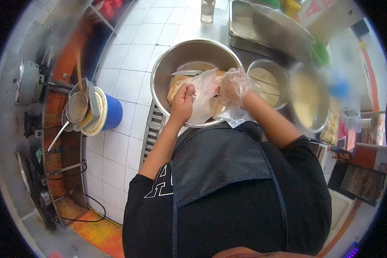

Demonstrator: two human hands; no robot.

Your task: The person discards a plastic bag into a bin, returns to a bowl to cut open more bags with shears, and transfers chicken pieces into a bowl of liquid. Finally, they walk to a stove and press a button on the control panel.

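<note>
White square tiles cover the floor across the upper left of the frame, broken by a metal drain grate at centre. An orange ledge runs down the left edge; a black cable trails at lower left.

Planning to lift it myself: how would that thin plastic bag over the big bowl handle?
Probably floppy and light: the plastic bag crumples in the left hand. Possibly slippery against the gloved right hand.
</note>
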